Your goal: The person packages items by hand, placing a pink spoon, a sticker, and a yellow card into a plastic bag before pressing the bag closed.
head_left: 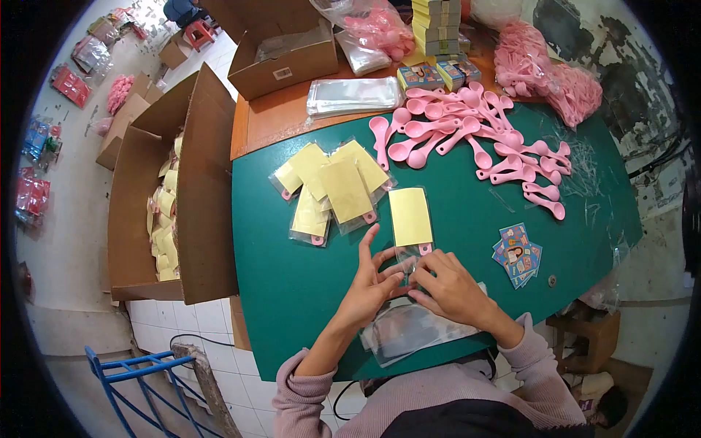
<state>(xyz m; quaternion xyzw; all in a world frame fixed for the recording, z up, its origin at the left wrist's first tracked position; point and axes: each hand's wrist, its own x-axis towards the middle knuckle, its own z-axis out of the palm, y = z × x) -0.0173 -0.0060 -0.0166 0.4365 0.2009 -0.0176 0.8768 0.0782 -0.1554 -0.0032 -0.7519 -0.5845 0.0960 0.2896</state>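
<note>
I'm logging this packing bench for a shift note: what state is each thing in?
Clear plastic packet with yellow card: lying flat, lower end pinched by left hand and right hand.
Large brown cardboard box: open, flaps spread.
Smaller brown cardboard box: open.
Pink plastic spoons: loose, unpacked.
Heap of filled clear packets: overlapping, lying flat.

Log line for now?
left hand: pinching packet end | right hand: same | packet: flat on green table | packet pile: beside it
</note>
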